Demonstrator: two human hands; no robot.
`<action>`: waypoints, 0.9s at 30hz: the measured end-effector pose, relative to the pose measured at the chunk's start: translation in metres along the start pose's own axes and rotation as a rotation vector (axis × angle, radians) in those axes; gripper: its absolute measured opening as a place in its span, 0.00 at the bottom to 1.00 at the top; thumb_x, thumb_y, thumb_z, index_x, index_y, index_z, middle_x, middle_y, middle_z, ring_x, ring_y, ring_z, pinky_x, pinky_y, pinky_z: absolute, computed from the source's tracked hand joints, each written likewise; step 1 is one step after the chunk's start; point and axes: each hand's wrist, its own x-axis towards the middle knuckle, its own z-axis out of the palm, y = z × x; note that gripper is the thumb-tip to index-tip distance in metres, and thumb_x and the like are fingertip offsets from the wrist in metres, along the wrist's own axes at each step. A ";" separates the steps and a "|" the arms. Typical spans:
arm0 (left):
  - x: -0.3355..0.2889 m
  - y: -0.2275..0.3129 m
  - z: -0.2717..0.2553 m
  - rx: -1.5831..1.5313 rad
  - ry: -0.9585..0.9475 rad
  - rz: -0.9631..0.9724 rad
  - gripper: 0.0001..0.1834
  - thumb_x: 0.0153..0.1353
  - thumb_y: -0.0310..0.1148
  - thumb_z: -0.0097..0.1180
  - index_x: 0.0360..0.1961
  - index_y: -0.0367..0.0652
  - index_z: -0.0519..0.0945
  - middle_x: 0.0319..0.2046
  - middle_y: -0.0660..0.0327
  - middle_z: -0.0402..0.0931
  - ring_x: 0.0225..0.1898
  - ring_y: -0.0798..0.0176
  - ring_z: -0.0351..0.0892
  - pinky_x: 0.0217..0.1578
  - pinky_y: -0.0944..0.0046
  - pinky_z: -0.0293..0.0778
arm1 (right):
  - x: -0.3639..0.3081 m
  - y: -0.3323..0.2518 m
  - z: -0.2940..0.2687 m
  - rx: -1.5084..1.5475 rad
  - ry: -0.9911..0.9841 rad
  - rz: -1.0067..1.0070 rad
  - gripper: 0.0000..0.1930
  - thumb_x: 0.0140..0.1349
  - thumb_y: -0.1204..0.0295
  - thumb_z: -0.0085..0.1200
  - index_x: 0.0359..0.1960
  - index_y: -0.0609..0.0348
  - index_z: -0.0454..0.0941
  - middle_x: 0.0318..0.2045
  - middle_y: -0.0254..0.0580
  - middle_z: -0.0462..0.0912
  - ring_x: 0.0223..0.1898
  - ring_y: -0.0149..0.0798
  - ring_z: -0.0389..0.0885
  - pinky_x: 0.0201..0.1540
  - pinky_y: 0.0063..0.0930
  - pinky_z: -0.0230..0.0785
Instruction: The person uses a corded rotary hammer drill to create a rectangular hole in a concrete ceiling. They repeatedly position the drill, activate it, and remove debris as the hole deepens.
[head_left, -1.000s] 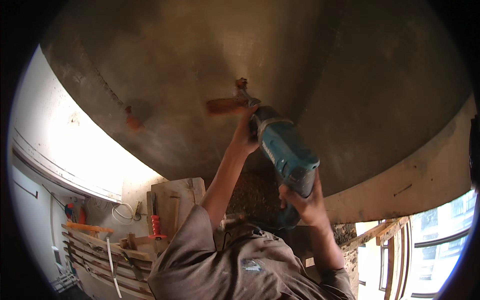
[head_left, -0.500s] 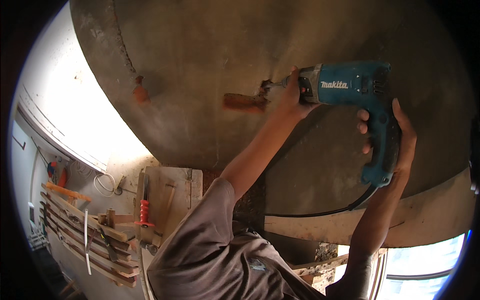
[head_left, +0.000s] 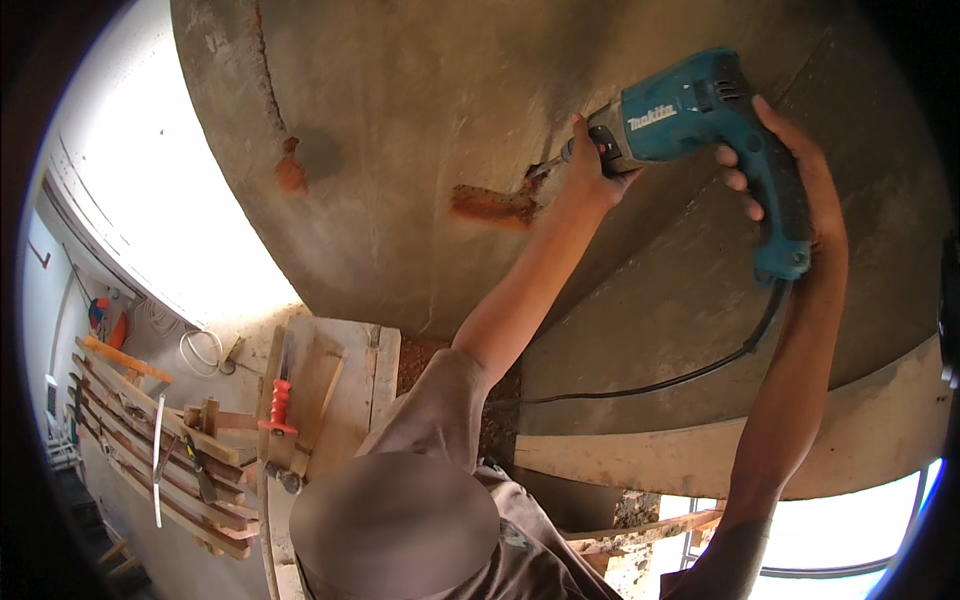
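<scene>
My right hand (head_left: 800, 170) grips the pistol handle of a teal power drill (head_left: 690, 110) held up against a grey plastered surface. My left hand (head_left: 590, 170) is wrapped around the drill's front end, by the chuck. The bit touches the right end of a rough groove (head_left: 490, 205) cut down to red brick. A black cord (head_left: 700, 370) hangs from the handle and runs left behind my left arm. Further left, a second small red-brick patch (head_left: 290, 175) shows in the plaster.
Below lies a wooden board (head_left: 340, 400) with a red-handled tool (head_left: 278, 405) on it. Stacked wooden slats (head_left: 150, 450) and a white wire coil (head_left: 200, 350) are at lower left. A bright window (head_left: 850, 540) and a timber piece (head_left: 640, 535) sit at lower right.
The drill has swung from pointing up to lying sideways, its bit now at the groove's right end. Both hands kept their hold. The view shifted left and down.
</scene>
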 end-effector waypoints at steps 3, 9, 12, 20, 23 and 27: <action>-0.013 -0.001 -0.010 0.041 0.040 0.022 0.40 0.68 0.68 0.41 0.65 0.45 0.63 0.62 0.54 0.69 0.65 0.49 0.69 0.68 0.41 0.62 | -0.010 0.003 0.007 -0.011 -0.039 0.098 0.28 0.66 0.49 0.55 0.51 0.65 0.75 0.30 0.45 0.83 0.25 0.31 0.81 0.16 0.20 0.72; -0.046 -0.011 -0.043 0.157 0.012 0.053 0.35 0.70 0.66 0.41 0.58 0.47 0.72 0.57 0.58 0.74 0.59 0.55 0.75 0.63 0.48 0.69 | -0.068 0.038 0.029 0.038 -0.062 0.126 0.35 0.64 0.47 0.56 0.61 0.64 0.66 0.36 0.49 0.84 0.28 0.34 0.83 0.18 0.24 0.74; -0.075 -0.025 -0.100 0.182 -0.134 0.034 0.31 0.71 0.64 0.40 0.53 0.47 0.76 0.51 0.59 0.78 0.55 0.58 0.77 0.60 0.50 0.71 | -0.113 0.082 0.040 0.204 -0.051 0.153 0.41 0.61 0.51 0.61 0.68 0.58 0.57 0.38 0.49 0.83 0.28 0.35 0.82 0.19 0.25 0.75; -0.168 -0.077 -0.236 -0.012 0.250 -0.312 0.26 0.68 0.59 0.48 0.51 0.48 0.79 0.46 0.55 0.81 0.51 0.50 0.80 0.56 0.43 0.75 | -0.263 0.222 0.056 0.206 -0.146 0.274 0.57 0.60 0.47 0.64 0.77 0.53 0.33 0.52 0.57 0.77 0.48 0.46 0.81 0.36 0.36 0.78; -0.199 -0.088 -0.247 -0.007 0.253 -0.390 0.27 0.66 0.60 0.50 0.48 0.47 0.80 0.42 0.54 0.81 0.46 0.51 0.82 0.53 0.45 0.77 | -0.308 0.261 0.066 0.480 -0.135 0.249 0.56 0.60 0.35 0.53 0.77 0.48 0.33 0.51 0.60 0.77 0.45 0.47 0.82 0.38 0.39 0.80; -0.227 -0.106 -0.245 0.142 0.142 -0.445 0.27 0.65 0.59 0.51 0.47 0.45 0.79 0.38 0.55 0.82 0.42 0.54 0.83 0.49 0.49 0.80 | -0.349 0.312 0.077 0.662 0.054 0.363 0.56 0.62 0.33 0.49 0.77 0.56 0.35 0.60 0.59 0.72 0.54 0.48 0.79 0.50 0.42 0.76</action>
